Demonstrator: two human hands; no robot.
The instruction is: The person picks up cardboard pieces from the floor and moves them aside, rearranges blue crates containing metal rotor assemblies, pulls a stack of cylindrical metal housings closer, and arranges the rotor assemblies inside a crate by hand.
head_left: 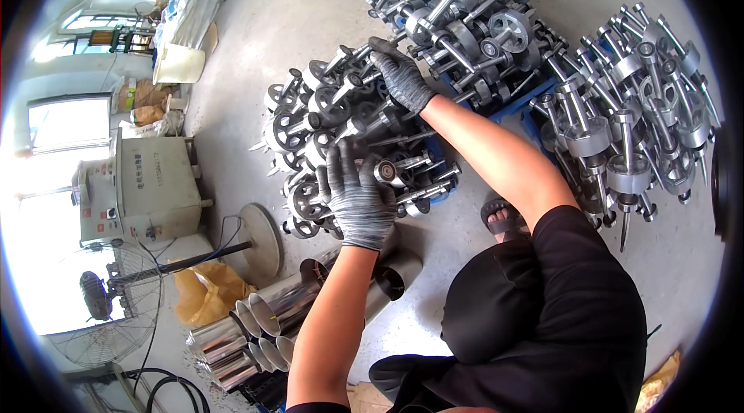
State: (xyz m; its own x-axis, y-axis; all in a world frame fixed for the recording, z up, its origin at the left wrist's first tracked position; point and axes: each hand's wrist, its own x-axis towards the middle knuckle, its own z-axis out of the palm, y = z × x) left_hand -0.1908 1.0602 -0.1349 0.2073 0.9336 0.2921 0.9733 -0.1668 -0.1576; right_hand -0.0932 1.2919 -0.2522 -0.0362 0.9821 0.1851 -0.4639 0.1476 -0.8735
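My left hand (353, 200), in a grey striped knit glove, lies over the near part of a heap of steel shafts with wheels (329, 107). Its fingers are stretched out and a little apart, touching the parts below. Beside its thumb a round shaft end (385, 171) faces up. My right hand (401, 76), in a similar glove, reaches to the far side of the same heap. Its fingers bend together over a metal shaft (358, 55); their undersides are hidden. The shafts lie crosswise on one another, several with spoked wheels or rollers.
Further heaps of wheeled shafts stand ahead (465, 10) and to the right (628, 118), with a blue crate edge (519, 101) between. Shiny steel tubes (256, 328) lie near left. A floor fan (105, 297), its round base (261, 242) and a grey-green cabinet (155, 188) stand left.
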